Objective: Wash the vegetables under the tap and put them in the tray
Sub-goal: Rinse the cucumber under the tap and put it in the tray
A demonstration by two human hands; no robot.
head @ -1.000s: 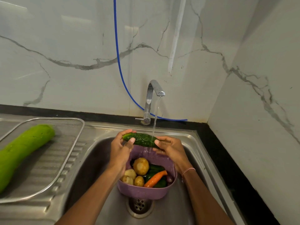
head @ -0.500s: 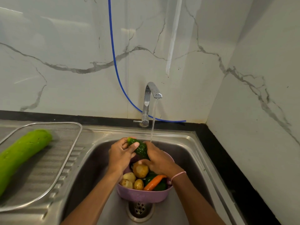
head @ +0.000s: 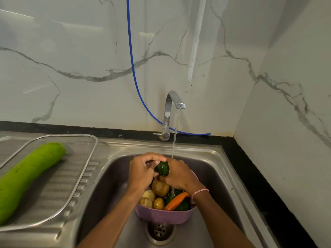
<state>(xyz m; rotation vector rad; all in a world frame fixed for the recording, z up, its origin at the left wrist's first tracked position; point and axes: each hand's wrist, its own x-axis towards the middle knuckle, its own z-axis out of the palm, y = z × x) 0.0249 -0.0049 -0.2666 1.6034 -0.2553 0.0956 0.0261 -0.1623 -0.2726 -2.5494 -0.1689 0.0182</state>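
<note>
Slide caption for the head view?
The left hand and right hand hold a cucumber beneath the running tap, over a purple basket of vegetables.

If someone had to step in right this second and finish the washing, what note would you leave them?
Left hand: grips the cucumber from the left.
Right hand: grips it from the right; water from the tap runs onto the hands.
Things: the basket sits in the sink, holding potatoes, a carrot and green vegetables.
Done: the gourd lies in the tray.
Left: finish rinsing the cucumber, put it in the tray, then wash the basket's vegetables.
</note>
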